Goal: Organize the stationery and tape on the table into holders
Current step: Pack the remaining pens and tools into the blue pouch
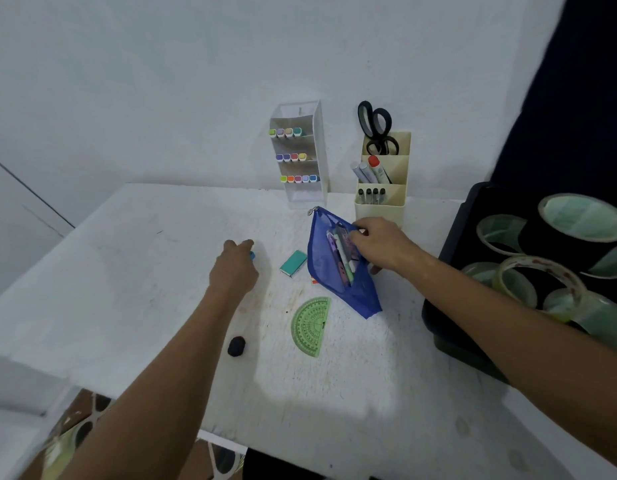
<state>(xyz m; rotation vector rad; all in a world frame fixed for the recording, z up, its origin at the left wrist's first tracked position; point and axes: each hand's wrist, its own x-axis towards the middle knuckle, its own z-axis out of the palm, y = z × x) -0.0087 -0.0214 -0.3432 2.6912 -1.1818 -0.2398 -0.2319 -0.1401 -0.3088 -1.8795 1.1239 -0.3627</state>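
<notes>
A blue mesh pouch (348, 289) stands open on the white table (144, 271), with pens and markers inside. My right hand (380, 244) grips the pouch's top edge on its right side. My left hand (236, 265) is curled over a small blue object (252, 255) on the table left of the pouch. A teal eraser (293, 263) lies between my two hands. A green protractor (311, 325) and a dark lump (236, 346) lie nearer to me.
A clear tiered holder (300, 154) with coloured markers and a cream holder (381, 188) with scissors and pens stand against the back wall. A black tray (449, 327) with several tape rolls sits at the right.
</notes>
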